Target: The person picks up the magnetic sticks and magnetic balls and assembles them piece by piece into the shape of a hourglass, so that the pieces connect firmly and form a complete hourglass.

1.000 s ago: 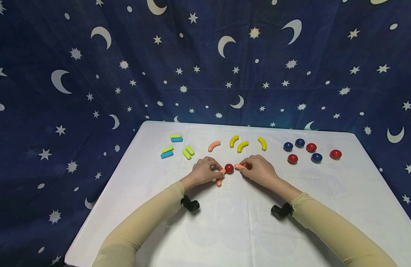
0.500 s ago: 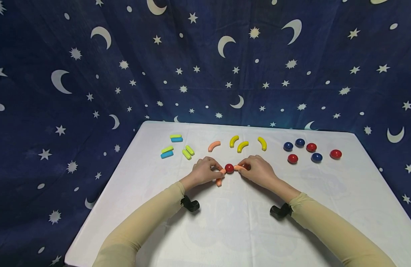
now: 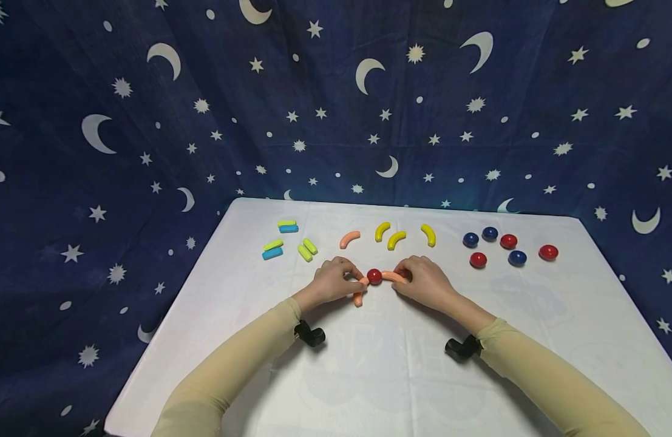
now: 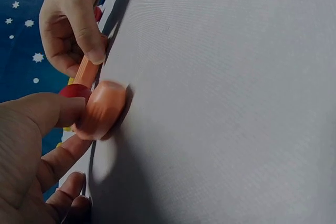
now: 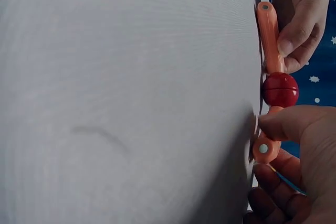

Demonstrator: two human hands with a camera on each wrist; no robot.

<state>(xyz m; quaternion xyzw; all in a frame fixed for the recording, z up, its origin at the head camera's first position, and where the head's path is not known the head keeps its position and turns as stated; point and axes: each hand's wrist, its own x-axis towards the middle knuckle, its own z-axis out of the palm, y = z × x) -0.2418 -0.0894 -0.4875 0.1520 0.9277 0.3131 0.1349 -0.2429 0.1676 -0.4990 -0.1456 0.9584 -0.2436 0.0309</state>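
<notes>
ball [image 3: 374, 277], red, sits on the white table [image 3: 368, 388] between the two hands, with an orange curved piece against it on either side. left hand [image 3: 334, 282] pinches the left orange piece [image 3: 359, 299] between thumb and forefinger; one end meets the ball, the other angles toward the person. right hand [image 3: 425, 281] pinches the right orange piece [image 3: 390, 276] near its outer end, thumb on the near side; its inner end touches the ball, and it lies roughly sideways. right wrist view shows a seam round the ball and a round inset in the outer end of each held piece, dark on the left one, pale on the right. a spare orange piece [image 3: 349, 240] lies beyond the left hand, apart from the chain. three yellow curved pieces [image 3: 397, 240] lie to its right. far left: green sticks [image 3: 305, 253] and blue sticks [image 3: 272, 254] in three side-by-side pairs, two green-blue, one all green. far right: three blue balls [image 3: 517, 258] and three loose red balls [image 3: 478, 260] in a loose cluster. black wrist mount [image 3: 309, 334] on each arm, beige sleeves [image 3: 232, 370]. dark blue curtain [image 3: 336, 85] with moons and stars behind.
</notes>
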